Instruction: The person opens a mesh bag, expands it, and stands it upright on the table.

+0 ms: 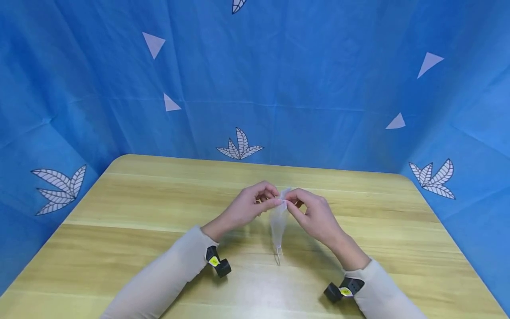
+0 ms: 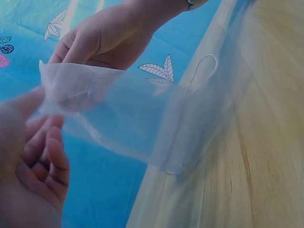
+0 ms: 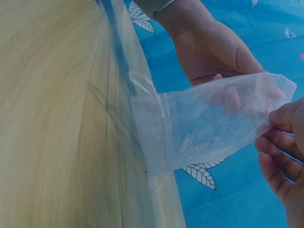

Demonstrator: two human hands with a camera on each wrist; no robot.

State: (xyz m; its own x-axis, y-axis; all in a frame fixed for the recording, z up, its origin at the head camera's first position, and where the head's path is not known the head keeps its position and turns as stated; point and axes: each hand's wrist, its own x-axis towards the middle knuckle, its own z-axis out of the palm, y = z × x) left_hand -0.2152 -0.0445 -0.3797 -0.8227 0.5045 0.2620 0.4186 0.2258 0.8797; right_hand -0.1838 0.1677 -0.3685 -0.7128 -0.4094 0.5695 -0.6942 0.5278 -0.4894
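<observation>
A sheer white drawstring pouch hangs above the table between the two hands. Its closed-looking end is up at the fingertips, and thin cord loops dangle from the lower end. My left hand pinches the upper end between thumb and fingers. From the other side, my right hand pinches that same end, close to the left fingertips. Both wrist views show the pouch spread fairly flat, with fingers visible through the mesh. Nothing can be made out inside the pouch.
The light wood table lies beneath both forearms. A blue curtain with leaf and triangle prints surrounds its back and sides. Each wrist carries a small black camera on a strap.
</observation>
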